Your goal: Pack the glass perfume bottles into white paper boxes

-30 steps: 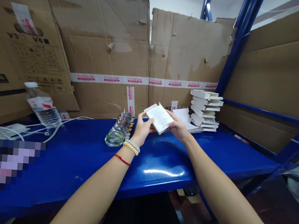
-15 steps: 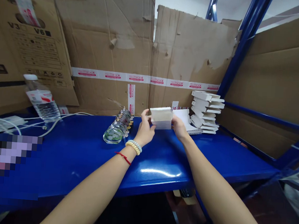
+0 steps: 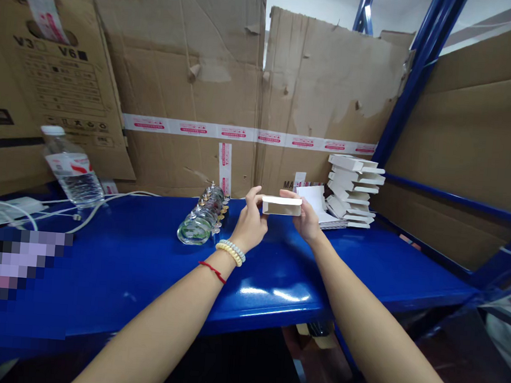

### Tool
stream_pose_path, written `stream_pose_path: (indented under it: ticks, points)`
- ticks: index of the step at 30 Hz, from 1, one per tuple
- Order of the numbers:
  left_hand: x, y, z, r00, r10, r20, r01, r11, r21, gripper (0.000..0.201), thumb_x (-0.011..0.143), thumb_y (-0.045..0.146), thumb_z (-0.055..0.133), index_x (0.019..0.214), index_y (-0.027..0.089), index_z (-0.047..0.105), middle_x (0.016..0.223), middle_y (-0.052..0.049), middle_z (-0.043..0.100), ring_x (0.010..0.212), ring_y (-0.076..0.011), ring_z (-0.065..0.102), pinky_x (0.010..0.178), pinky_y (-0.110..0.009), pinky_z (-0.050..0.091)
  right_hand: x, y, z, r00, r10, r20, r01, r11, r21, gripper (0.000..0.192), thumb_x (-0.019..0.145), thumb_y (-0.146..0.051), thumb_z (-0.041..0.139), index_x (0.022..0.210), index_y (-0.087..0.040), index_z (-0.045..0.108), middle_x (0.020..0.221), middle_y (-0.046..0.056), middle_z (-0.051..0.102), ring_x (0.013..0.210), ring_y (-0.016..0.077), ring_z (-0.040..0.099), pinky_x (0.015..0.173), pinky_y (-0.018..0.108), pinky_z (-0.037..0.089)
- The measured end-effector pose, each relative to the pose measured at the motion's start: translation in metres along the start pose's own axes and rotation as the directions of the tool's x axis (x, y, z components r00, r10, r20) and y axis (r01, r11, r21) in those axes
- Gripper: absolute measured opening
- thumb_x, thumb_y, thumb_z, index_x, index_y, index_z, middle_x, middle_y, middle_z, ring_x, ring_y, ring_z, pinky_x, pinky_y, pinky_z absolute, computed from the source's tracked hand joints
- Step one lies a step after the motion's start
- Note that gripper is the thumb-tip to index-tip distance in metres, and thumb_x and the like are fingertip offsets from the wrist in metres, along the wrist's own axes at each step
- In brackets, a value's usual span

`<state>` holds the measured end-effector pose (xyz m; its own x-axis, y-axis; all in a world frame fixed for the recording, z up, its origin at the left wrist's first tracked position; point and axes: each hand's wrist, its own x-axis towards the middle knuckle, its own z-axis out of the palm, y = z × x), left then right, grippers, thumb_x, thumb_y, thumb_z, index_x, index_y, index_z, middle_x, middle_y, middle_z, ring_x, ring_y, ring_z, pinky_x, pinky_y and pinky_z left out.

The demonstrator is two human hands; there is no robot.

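Note:
Between my two hands a small white carton (image 3: 282,206) is held above the blue shelf, its open end facing me. My left hand (image 3: 251,219) grips the carton's left side, and my right hand (image 3: 307,219) has fingers closed around its right side. Left of my left hand stands a row of glass bottles (image 3: 194,232) with metallic tops. Beyond my right hand lie flat white cardboard pieces (image 3: 311,199), next to a stack of white cartons (image 3: 353,190).
A plastic water bottle (image 3: 72,168) leans at the left beside white cables (image 3: 92,211). Large cardboard sheets (image 3: 192,92) wall the back of the blue shelf (image 3: 142,283). A blue metal post (image 3: 417,74) rises at the right.
The white carton has tilted, so its open end now faces me and its broad face no longer shows. My right fingers have shifted up along its far edge.

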<state>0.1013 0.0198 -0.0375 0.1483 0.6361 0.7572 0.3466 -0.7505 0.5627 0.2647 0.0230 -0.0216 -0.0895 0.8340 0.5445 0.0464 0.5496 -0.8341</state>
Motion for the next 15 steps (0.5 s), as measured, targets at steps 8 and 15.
stream_pose_path:
  ticks: [8, 15]
  points:
    - [-0.001, 0.003, 0.001, 1.0, 0.001, 0.011, -0.001, 1.0, -0.01, 0.07, 0.074, 0.003, 0.052, 0.135, 0.018, 0.02, 0.117, -0.013, 0.059, 0.108, -0.0217, 0.059, 0.098, -0.04, 0.045, -0.001, 0.002, 0.001, 0.999, 0.031, -0.02, -0.03, 0.998, 0.051, 0.078, 0.077, -0.076, 0.029, 0.121, -0.019, 0.059, 0.111, 0.01, 0.067, 0.109, 0.0278, 0.059, 0.096, 0.042, 0.044]
    - [0.002, 0.006, 0.004, 0.972, -0.233, 0.023, 0.234, 0.963, -0.133, 0.076, 0.074, 0.018, 0.065, 0.134, 0.018, 0.018, 0.101, -0.009, 0.064, 0.091, -0.0205, 0.064, 0.088, -0.04, 0.05, 0.008, 0.014, 0.002, 0.992, 0.128, -0.018, -0.125, 0.983, 0.132, 0.082, 0.075, -0.084, 0.027, 0.114, -0.02, 0.062, 0.103, 0.009, 0.07, 0.111, 0.0277, 0.06, 0.094, 0.042, 0.046]
